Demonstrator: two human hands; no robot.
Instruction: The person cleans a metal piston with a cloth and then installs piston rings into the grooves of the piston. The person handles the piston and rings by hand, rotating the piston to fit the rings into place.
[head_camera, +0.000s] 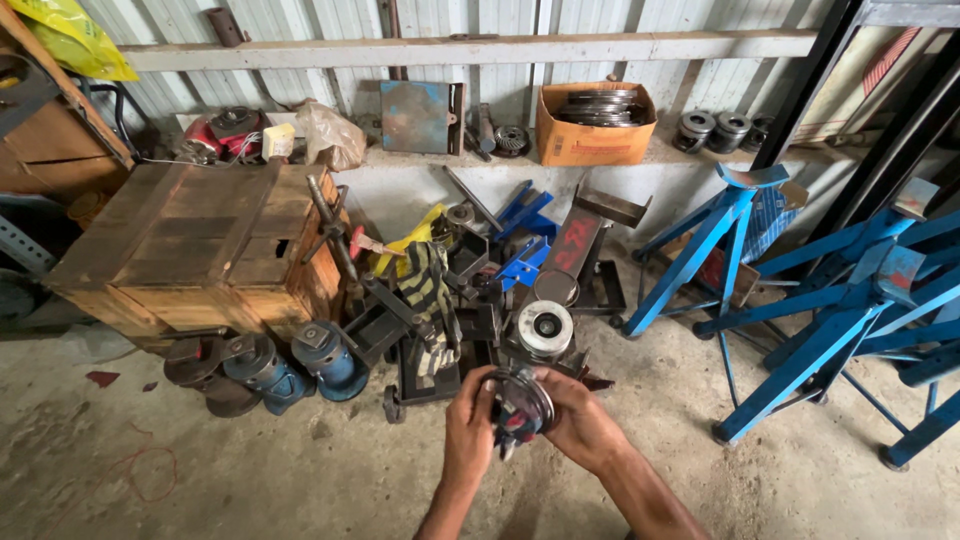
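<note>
Lower centre of frame: we grip one round metal disc part (522, 405) between left hand (468, 420) and right hand (580, 420), both closed on it, wooden crate (200, 250) upper left

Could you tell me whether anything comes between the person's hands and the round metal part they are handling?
Nothing visible does. The left hand and right hand both hold the round metal part directly, one on each side, above the concrete floor.

A wooden crate (200, 250) stands far left; an orange cardboard box (594, 128) sits on the far ledge; blue steel stands (830, 300) crowd the right.
</note>
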